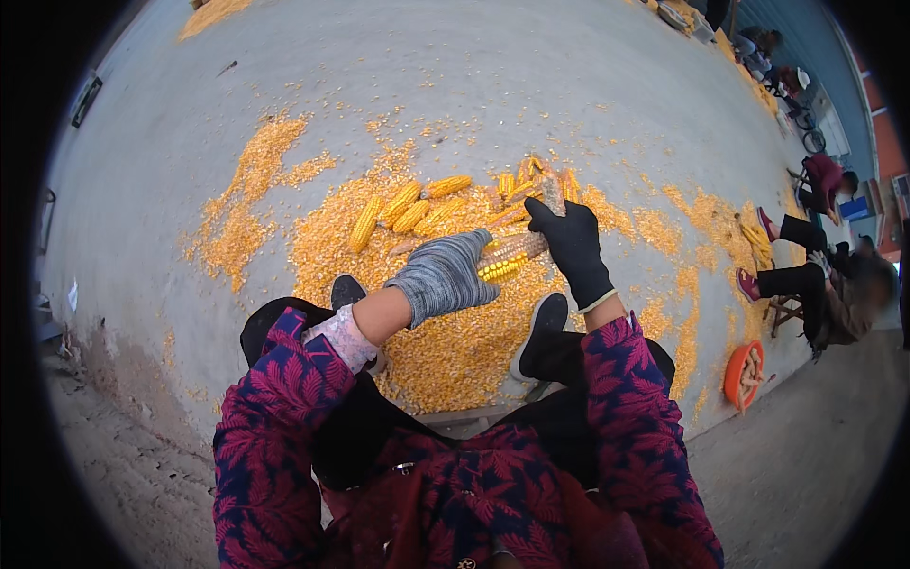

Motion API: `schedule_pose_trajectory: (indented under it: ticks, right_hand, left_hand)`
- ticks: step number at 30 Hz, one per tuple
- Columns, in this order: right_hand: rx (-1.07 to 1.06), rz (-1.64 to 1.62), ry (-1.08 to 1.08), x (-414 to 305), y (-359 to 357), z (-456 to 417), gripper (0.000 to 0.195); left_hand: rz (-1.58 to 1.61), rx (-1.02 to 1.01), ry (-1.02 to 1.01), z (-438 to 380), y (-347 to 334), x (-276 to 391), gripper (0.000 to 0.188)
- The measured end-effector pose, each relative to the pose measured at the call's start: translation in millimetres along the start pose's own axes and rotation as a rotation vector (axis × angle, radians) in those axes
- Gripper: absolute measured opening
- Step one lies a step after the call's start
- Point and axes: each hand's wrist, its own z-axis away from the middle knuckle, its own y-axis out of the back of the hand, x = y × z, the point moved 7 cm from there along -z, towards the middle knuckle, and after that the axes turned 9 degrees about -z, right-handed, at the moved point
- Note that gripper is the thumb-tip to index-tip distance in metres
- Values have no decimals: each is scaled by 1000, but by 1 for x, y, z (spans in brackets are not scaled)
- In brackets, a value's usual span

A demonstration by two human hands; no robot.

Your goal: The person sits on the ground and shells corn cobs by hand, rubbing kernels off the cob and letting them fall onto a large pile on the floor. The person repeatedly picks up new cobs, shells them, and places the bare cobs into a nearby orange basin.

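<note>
My left hand [444, 276], in a grey knitted glove, grips one end of a partly shelled ear of corn [510, 256]. Rows of yellow kernels remain along its lower side, while bare cob shows above. In a black glove, my right hand [574, 249] is closed around a bare corncob [553, 193] whose end sticks out beyond the fingers. The ear's far end meets the right palm; the contact there is partly hidden. Beneath both hands spreads a heap of loose corn kernels [455, 355]. Several whole ears [404, 203] lie on its far side.
My shoes [546, 323] flank the heap on the concrete floor [455, 64]. More kernels [256, 171] are scattered left and right. An orange basin [732, 384] with cobs stands at the right. Beyond it, a seated person [839, 291] and others work along the right side.
</note>
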Motion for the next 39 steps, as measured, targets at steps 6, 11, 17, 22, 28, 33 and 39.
schedule_pose_trajectory:
  ticks: [6,11,17,22,28,33,39]
  right_hand:
    - [-196,-29,676,-57,-7,40,22]
    - [-73,23,474,-27,-22,36,21]
    - [-12,39,48,-9,-34,12,29]
    - [-319,-498,166,-26,-30,20,34]
    - [-258,68,532,-37,-44,47,23]
    - [14,234,361,-27,-48,31,35]
    - [-89,92,245,-24,-33,19,44]
  left_hand:
    - [448,-258,226,5,0,9,92]
    - [637,-271,161,7,-16,8,82]
    - [-105,-24,6,1,-11,6,88]
    - [592,-190,252,10,1,3,87]
    - [748,-292,253,6,-28,-9,69]
    - [19,-15,-15,3,-16,10,78]
    - [330,-176,190,3,-10,-1,91]
